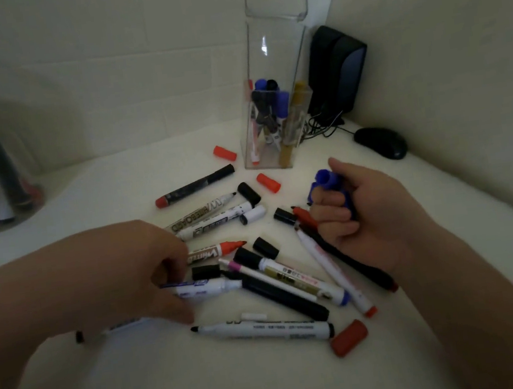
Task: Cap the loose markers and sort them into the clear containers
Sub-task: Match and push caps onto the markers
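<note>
Holds the blue-lettered marker (208,287) flat on the desk (175,382) in the curled left grip (148,272), bare tip pointing right. Squeezes blue caps (326,181) in the right grip (361,213), near, up and right of that tip.

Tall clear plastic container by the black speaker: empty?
No, the tall clear plastic container holds several upright markers, most capped.

Markers (275,329) lie flat in a pile in the middle of the worktop (175,385), some with bare tips. Red caps (268,182) and black caps (249,193) lie loose among them. The right hand (361,213) holds blue caps (327,179). A tall clear container (263,51) stands near the back right corner.
</note>
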The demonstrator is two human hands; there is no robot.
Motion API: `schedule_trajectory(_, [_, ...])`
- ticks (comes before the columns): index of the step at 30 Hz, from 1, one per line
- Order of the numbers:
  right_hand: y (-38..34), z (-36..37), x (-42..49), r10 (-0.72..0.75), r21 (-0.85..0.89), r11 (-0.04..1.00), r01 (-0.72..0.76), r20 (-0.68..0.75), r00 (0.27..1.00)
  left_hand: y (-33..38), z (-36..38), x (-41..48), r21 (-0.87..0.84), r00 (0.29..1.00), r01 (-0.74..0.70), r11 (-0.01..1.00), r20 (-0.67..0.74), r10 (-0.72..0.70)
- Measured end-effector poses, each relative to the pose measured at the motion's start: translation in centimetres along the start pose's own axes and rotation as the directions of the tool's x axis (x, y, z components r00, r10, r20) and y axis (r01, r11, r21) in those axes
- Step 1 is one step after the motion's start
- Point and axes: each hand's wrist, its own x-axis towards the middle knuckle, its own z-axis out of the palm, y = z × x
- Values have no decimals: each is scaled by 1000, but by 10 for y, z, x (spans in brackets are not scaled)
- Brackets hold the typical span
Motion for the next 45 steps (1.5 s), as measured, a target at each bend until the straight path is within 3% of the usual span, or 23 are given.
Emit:
schedule_trajectory(4, [2,1,-4,-103,-143,984,106,25,994,-5,-2,-3,-194,970,-132,972,-228,86])
schedule_trajectory(7, [3,5,-13,-192,-299,926,231,153,969,1,-6,-7,-277,912,-258,926,-386,138])
schedule_trajectory(11, [9,9,-18,-262,-350,860,372,322,910,11,-5,-10,-212,877,-308,928,-442,190])
schedule_trajectory(19, [17,8,-18,-330,-411,755,510,434,838,13,-6,-12,-208,871,-339,918,-437,223])
schedule_trajectory(21, [18,10,-21,-317,-535,661,525,436,842,14,-5,-11,-187,870,-336,923,-436,228])
schedule_trajectory(24, [22,16,-27,-351,-717,423,554,434,830,17,0,-7,-211,861,-347,914,-459,221])
schedule_trajectory(30, [30,17,-24,-361,-761,224,608,515,777,25,6,-3,-260,859,-367,893,-464,218])
schedule_trajectory(36, [29,18,-24,-404,-753,194,628,522,751,33,9,1,-216,808,-374,902,-553,203])
schedule_trajectory(45, [31,26,-24,-322,-763,347,545,448,834,35,10,3,-152,748,-389,909,-628,216])
